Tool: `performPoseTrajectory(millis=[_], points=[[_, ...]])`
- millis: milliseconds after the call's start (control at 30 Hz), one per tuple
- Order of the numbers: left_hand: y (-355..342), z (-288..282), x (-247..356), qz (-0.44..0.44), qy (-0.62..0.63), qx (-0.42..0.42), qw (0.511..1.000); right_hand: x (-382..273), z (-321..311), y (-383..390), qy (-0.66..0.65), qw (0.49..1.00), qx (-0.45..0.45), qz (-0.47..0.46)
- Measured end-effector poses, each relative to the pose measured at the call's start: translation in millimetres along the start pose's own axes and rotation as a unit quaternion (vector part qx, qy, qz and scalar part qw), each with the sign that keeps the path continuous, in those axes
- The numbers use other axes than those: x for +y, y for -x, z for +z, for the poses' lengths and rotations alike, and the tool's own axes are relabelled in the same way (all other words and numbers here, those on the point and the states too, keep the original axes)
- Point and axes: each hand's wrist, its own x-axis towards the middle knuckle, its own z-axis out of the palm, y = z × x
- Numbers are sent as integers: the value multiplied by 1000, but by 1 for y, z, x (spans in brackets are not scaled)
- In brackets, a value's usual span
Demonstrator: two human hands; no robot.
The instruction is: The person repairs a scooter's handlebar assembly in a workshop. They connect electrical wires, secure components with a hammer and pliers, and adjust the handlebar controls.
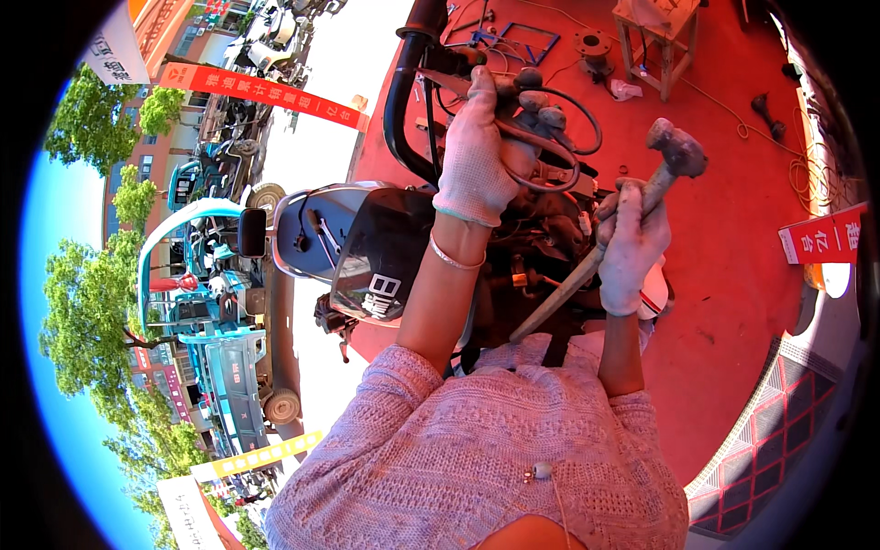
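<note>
My left hand (477, 160), in a pale work glove with dirty fingertips, is closed in front of the vehicle's opened body. A flat, pointed metal piece (444, 82) sticks out beside its thumb; what the fingers grip is mostly hidden. Loops of dark cable (594, 128) curve past those fingers. My right hand (632, 243), gloved too, is wrapped round the wooden handle (561, 298) of a hammer. Its worn metal head (676, 149) points up and away from me. Below both hands lie exposed wiring and dark parts (527, 252) of the vehicle.
A black tubular frame (396, 115) rises at my left. Wrenches (325, 234) lie on a blue-grey panel beside a dark windshield (380, 252). A wooden stool (656, 41), a blue metal frame (530, 43) and yellow cable (733, 115) are on the red floor.
</note>
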Motion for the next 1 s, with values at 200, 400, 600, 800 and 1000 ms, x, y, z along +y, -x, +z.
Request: performPoseTrajectory(millis=[200,400,600,800,1000], points=[[3,3,2,0,-14,4,1000,-2,0,0,-8,1000,-14,8],[1,5,-2,30,-26,31,999,-4,1,0,-18,1000,-12,14],[-2,-5,0,17,25,-14,999,-18,-4,-1,27,997,-68,-4],[-1,4,-3,46,29,-3,998,-44,-21,-7,-14,976,195,-97],[-7,-9,2,-4,64,24,998,5,-10,0,170,983,-15,-65]])
